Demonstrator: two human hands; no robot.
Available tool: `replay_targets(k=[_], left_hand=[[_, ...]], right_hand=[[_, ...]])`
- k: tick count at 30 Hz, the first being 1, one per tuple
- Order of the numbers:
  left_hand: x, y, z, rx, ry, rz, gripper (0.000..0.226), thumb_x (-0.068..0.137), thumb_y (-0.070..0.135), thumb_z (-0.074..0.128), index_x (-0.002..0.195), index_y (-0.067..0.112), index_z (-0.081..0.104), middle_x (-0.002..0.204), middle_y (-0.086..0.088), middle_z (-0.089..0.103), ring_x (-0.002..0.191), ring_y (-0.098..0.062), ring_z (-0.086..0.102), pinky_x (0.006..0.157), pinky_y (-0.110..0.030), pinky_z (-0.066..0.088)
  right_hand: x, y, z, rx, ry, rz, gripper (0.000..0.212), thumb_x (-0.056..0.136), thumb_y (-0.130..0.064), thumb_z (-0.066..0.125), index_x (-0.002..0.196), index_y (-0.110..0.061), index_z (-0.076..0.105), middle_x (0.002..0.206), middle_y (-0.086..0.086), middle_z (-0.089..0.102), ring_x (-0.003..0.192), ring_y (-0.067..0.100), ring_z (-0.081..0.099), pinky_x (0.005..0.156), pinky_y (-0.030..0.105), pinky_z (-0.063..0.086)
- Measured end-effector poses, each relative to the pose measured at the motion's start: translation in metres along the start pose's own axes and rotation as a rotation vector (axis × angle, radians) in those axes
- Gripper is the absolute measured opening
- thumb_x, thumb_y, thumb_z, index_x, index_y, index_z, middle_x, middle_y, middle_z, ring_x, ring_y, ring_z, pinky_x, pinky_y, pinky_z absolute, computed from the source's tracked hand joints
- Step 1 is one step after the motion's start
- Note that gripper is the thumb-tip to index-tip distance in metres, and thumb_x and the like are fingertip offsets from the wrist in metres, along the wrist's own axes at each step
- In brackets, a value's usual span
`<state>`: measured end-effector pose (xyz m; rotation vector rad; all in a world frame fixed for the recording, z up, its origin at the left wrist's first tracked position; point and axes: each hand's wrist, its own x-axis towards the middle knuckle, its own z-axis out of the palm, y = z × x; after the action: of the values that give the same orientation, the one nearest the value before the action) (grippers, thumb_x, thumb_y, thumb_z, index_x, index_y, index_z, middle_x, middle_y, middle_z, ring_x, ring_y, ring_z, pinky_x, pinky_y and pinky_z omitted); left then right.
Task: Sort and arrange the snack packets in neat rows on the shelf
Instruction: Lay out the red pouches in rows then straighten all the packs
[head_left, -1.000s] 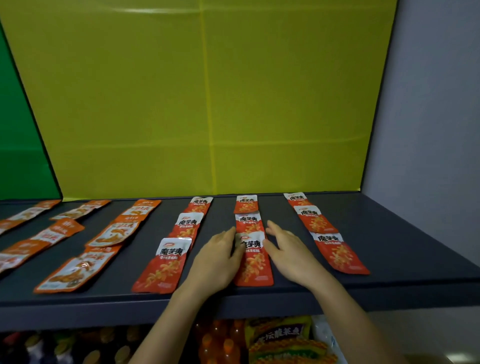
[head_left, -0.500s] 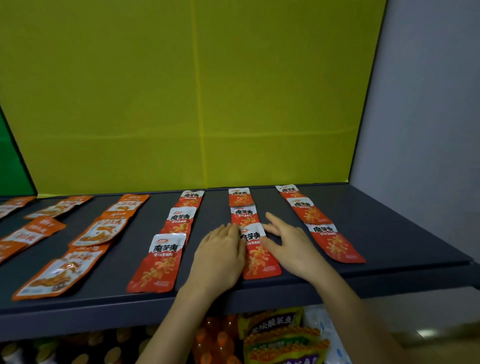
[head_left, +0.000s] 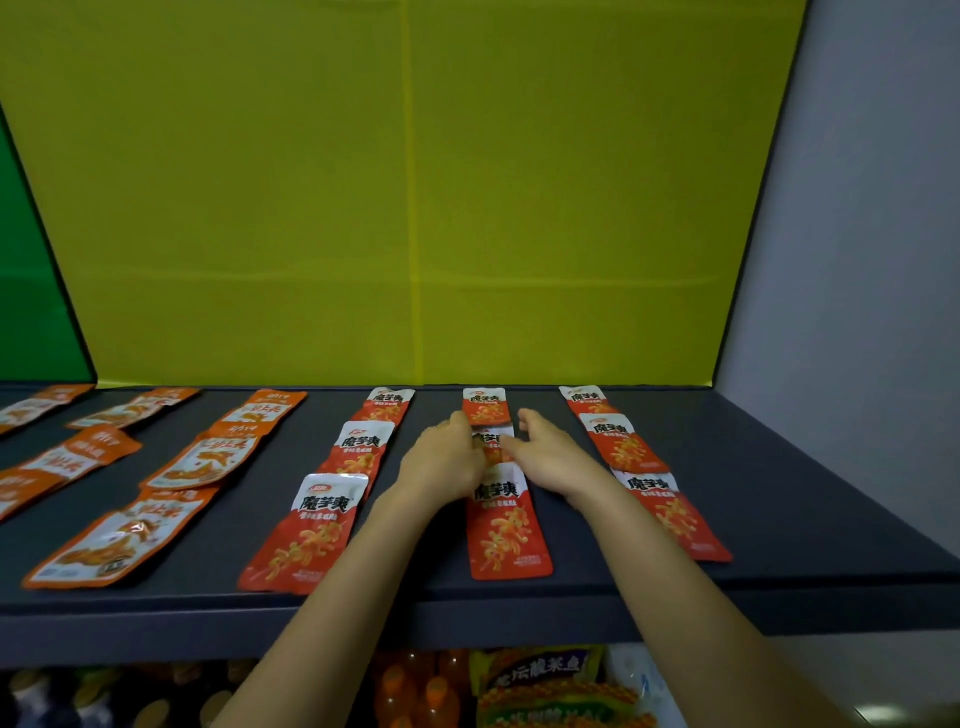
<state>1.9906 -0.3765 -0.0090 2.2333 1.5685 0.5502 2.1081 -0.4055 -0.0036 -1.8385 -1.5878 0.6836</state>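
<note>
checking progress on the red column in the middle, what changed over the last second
Both hands slid back from the front packet to the second packet: the left hand touches its left edge, the right hand its right edge. The front packet, partly under the hands before, now mostly shows. The other packets stayed put.

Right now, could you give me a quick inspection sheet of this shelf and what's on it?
Surface: dark shelf, flat.
Job's things: red packets in three rows at right; orange packets in looser rows at left.
Clutter: nothing seen.
Grips: left hand and right hand, fingers straight, touch the centre row's middle packet from either side.
Cables: nothing seen.
Surroundings: yellow back panel, green panel, grey wall; bottles and bags below.
</note>
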Motion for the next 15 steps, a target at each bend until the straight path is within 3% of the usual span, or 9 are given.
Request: replay_targets(k=[5,9,15], left_hand=[[0.018,-0.001,0.007,0.028,-0.028,-0.039,0.044,0.095,0.016,0.033,0.135,0.0,0.03,0.137,-0.024,0.043,0.127,-0.037,0.039,0.102,-0.043,0.036],[0.027,-0.008,0.014,0.032,0.013,-0.039,0.032,0.093,0.014,0.034,0.122,0.0,0.041,0.131,-0.022,0.049,0.122,-0.037,0.041,0.097,-0.042,0.037],[0.029,-0.008,0.018,0.073,0.031,-0.027,0.041,0.091,0.009,0.034,0.131,0.004,0.039,0.135,-0.016,0.048,0.124,-0.033,0.042,0.096,-0.04,0.035]], right_hand=[[0.024,0.006,0.008,-0.111,0.02,-0.023,0.046,0.097,-0.03,0.036,0.141,-0.018,0.033,0.143,0.012,0.042,0.131,0.031,0.037,0.106,0.046,0.034],[0.027,0.008,0.008,-0.187,0.041,-0.01,0.047,0.1,-0.032,0.029,0.145,-0.017,0.03,0.145,0.01,0.04,0.134,0.03,0.034,0.107,0.04,0.033],[0.031,0.012,0.01,-0.23,0.049,-0.013,0.047,0.101,-0.031,0.026,0.144,-0.014,0.03,0.148,0.01,0.038,0.137,0.029,0.03,0.107,0.038,0.029]])
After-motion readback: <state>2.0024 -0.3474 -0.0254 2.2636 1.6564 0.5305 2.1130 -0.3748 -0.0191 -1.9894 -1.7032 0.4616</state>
